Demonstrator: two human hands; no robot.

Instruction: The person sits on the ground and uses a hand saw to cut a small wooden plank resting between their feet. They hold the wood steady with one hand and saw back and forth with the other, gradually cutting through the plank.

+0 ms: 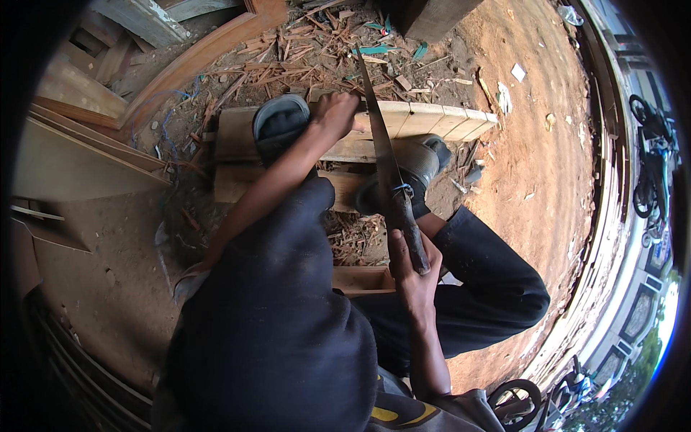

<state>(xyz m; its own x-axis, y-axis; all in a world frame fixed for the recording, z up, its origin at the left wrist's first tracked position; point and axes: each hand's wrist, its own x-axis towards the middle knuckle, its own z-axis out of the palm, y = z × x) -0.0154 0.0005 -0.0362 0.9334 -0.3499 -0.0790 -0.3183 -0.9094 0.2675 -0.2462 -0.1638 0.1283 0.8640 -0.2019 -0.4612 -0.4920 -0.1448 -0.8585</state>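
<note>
My right hand (416,273) is wrapped round the dark, worn handle of a handsaw (383,137). Its long tapering blade points away from me and crosses over a pale wooden board (446,122). Several crosswise lines or cuts mark the board's right part. Just left of the blade, my left hand (337,114) is closed on the board, its fingertips partly hidden. My left foot in a dark sandal (282,119) presses on the wood. My other sandalled foot (425,162) is beside the board, right of the blade. Whether the saw teeth touch the wood I cannot tell.
Wood scraps and shavings (288,61) litter the ground beyond the board. A brown wooden frame (194,65) and panels (79,162) lie at the left. Bare earth (533,144) stretches to the right, with motorbikes (651,151) farther off. A thick wooden post (435,16) stands at the top.
</note>
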